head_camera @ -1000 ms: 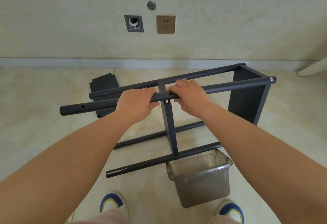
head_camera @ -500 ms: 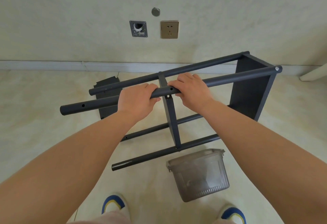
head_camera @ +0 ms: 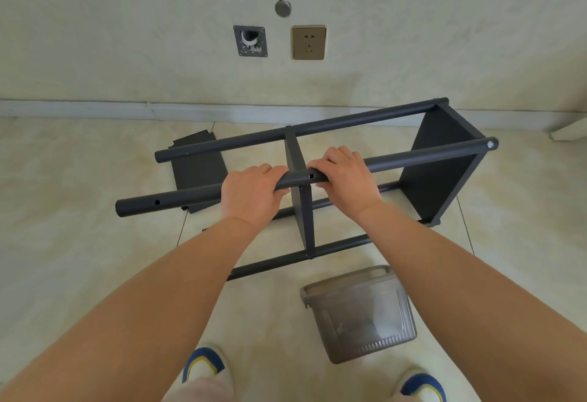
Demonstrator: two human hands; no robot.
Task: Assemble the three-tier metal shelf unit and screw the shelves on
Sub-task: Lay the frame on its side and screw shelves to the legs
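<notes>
Gripping the near top pole (head_camera: 413, 158) of the frame (head_camera: 441, 169) from above, both hands sit side by side at its middle: the left hand (head_camera: 251, 193) just left of the middle shelf (head_camera: 303, 211), the right hand (head_camera: 344, 176) just right of it, each with fingers curled over the pole. A bare screw hole shows on the pole between them.

The frame lies on its side on the floor (head_camera: 63, 242), its long axis running from lower left to upper right, roughly across the body. Two shelves are already between the poles: the middle one, seen edge-on below the hands, and an end shelf at the far right. The left ends of all four poles are open and carry nothing; another hole shows near the left tip of the held pole. The third shelf (head_camera: 198, 166) lies flat on the floor behind those free ends, partly hidden by the poles, so it sits to the left of the grip and beyond it. The left hand is the nearer one to it (by my reckoning the natural hand to fetch it while the right steadies the frame).

A clear bin (head_camera: 359, 312) lies tipped on its side near the right shoe (head_camera: 422, 385), touching neither the shoe nor the frame. Something small may lie inside, but the plastic is too cloudy to tell what; whether screws are in it I cannot say.
</notes>
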